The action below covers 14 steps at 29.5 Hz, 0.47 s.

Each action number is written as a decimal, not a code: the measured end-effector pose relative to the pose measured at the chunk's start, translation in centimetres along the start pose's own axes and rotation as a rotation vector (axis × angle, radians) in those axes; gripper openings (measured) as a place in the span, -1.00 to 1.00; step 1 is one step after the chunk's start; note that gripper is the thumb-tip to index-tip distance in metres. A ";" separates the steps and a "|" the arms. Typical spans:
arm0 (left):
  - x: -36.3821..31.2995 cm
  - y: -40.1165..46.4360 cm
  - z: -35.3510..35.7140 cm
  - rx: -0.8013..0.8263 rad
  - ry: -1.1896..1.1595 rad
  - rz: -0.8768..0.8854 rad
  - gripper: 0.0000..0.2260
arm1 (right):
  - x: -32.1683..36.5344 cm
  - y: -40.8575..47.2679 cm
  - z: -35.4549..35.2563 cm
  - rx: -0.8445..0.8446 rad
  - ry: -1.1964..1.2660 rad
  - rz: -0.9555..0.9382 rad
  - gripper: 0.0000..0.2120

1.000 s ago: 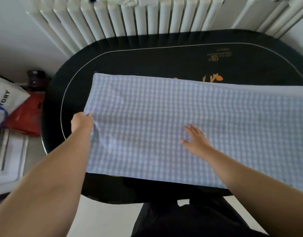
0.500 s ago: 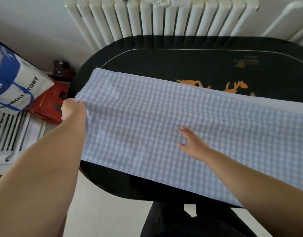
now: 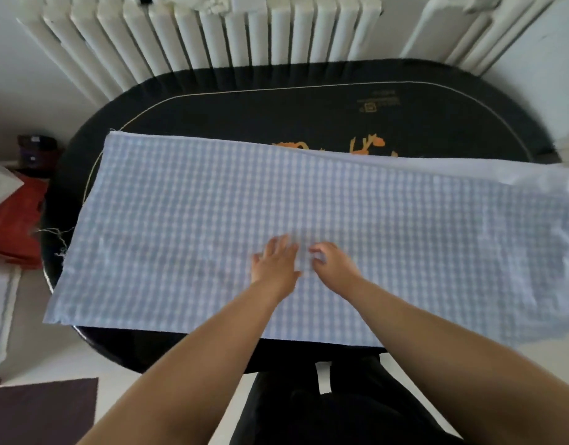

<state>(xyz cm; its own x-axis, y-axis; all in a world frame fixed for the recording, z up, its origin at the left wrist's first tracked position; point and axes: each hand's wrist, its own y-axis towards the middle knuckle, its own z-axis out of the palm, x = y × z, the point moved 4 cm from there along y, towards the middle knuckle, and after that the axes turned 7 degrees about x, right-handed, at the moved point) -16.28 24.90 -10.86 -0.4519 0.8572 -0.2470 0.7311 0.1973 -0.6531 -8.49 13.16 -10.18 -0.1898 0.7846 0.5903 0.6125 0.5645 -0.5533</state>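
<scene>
Checked cloth (image 3: 180,203) lies spread across black table (image 3: 276,117), near edge overhanging. Left hand (image 3: 275,261) flat, fingers spread, presses mid-cloth, likely smoothing. Right hand (image 3: 333,263) just beside, fingers curled; whether it pinches fabric, cannot tell.

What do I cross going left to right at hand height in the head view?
Red bag → black table, left rim → checked cloth, left edge → left hand → right hand → the cloth's bunched right end.
</scene>
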 end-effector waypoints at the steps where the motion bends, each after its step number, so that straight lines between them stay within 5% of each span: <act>1: -0.2 0.0 0.2 0.015 0.034 -0.020 -0.44 | -1.9 -1.0 -0.7 -0.050 0.025 0.029 -0.71; 7: -5.2 0.7 -0.6 0.021 0.155 -0.115 -0.51 | -14.8 -7.5 -5.7 -0.214 0.103 0.347 -0.77; 14: -18.9 2.9 -0.8 0.056 0.299 0.191 -0.48 | -25.0 -12.6 -12.6 -0.388 0.274 0.534 -0.69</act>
<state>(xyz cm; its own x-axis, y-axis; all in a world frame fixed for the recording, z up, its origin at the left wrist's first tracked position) -5.21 9.63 -7.55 -0.1340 0.9791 -0.1533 0.7554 0.0008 -0.6553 -1.77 -16.81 -10.59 0.3806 0.8071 0.4515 0.8066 -0.0510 -0.5889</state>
